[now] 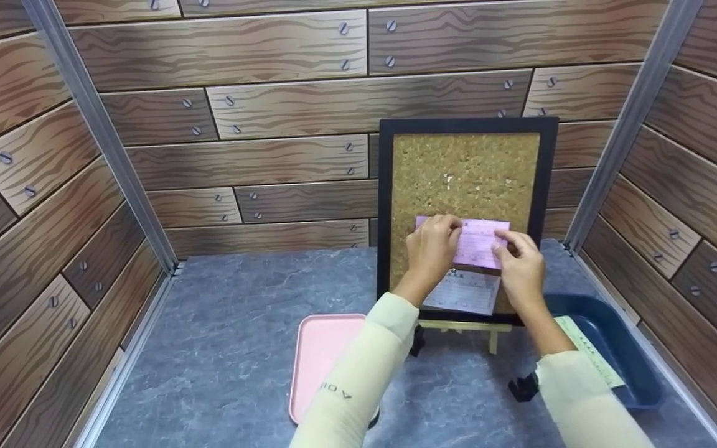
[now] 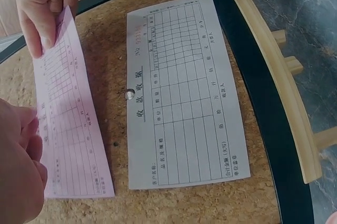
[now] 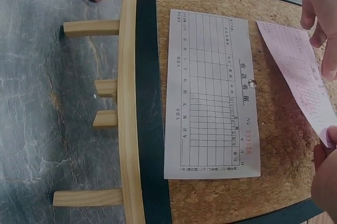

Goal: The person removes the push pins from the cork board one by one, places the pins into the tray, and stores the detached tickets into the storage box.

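Note:
A pink receipt slip (image 1: 482, 244) is held in front of the cork board (image 1: 458, 162), its lower part standing off the cork in both wrist views. My right hand (image 1: 522, 267) pinches its right end between thumb and fingers. My left hand (image 1: 431, 249) grips at the slip's upper edge near the middle, fingers curled and fingertips partly hidden. Just below, a white receipt slip (image 2: 184, 97) lies against the cork, fixed by a clear push pin (image 3: 252, 84) at its top edge.
The black-framed board leans on a wooden easel (image 3: 129, 103). A pink tray (image 1: 318, 354) lies to the left, partly behind my left sleeve. On the right stands a dark blue tray (image 1: 635, 367) with a green slip (image 1: 592, 351). Plank-patterned walls (image 1: 259, 118) surround the table.

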`<state>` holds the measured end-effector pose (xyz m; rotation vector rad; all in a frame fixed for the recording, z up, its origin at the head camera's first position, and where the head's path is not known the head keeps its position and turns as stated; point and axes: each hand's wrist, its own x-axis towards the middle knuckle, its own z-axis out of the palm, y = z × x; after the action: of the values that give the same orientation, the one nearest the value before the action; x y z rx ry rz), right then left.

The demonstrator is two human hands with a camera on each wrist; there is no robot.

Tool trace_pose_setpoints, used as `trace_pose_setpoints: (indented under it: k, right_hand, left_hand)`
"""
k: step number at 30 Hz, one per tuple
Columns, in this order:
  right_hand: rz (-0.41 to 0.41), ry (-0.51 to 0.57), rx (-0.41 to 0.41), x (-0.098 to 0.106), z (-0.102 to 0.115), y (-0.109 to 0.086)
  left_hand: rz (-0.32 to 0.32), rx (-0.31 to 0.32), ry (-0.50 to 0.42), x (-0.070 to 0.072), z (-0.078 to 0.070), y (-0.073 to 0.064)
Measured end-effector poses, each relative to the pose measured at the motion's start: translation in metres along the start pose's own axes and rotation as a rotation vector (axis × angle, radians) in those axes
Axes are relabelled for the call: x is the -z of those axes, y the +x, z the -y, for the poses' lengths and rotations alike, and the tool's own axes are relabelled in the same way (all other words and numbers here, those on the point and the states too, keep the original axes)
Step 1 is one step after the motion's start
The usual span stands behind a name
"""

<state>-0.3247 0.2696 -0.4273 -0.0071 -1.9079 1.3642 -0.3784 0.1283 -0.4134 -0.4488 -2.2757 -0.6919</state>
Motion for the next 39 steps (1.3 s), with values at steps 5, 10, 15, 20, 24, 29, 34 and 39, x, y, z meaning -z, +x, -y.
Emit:
trace_pose_setpoints:
  k: [5, 10, 15, 20, 24, 29, 34, 39]
  right_hand:
    - [0.004, 0.038, 0.027, 0.006, 0.02, -0.005]
    - [0.004, 0.028, 0.045, 0.01, 0.023, -0.008]
    - [-0.006, 0.04, 0.029, 0.014, 0.026, -0.009]
    - [-0.012, 0.054, 0.035, 0.021, 0.026, -0.01]
    - [-0.018, 0.063, 0.057, 0.026, 0.026, -0.01]
    - [-0.042, 0.061, 0.065, 0.033, 0.026, -0.01]
    - [-0.053, 0.099, 0.077, 0.04, 0.026, -0.009]
    - [-0.065, 0.119, 0.086, 0.045, 0.026, -0.007]
  left_hand:
    - [0.009, 0.023, -0.038, 0.006, 0.007, -0.007]
    - [0.013, 0.059, -0.071, 0.012, 0.019, -0.015]
    - [-0.006, 0.078, -0.11, 0.018, 0.032, -0.021]
    - [-0.025, 0.102, -0.192, 0.027, 0.045, -0.028]
    - [-0.041, 0.143, -0.24, 0.035, 0.056, -0.032]
    - [-0.045, 0.192, -0.273, 0.045, 0.067, -0.036]
    - [-0.05, 0.238, -0.288, 0.052, 0.077, -0.04]
    - [-0.059, 0.251, -0.306, 0.057, 0.086, -0.046]
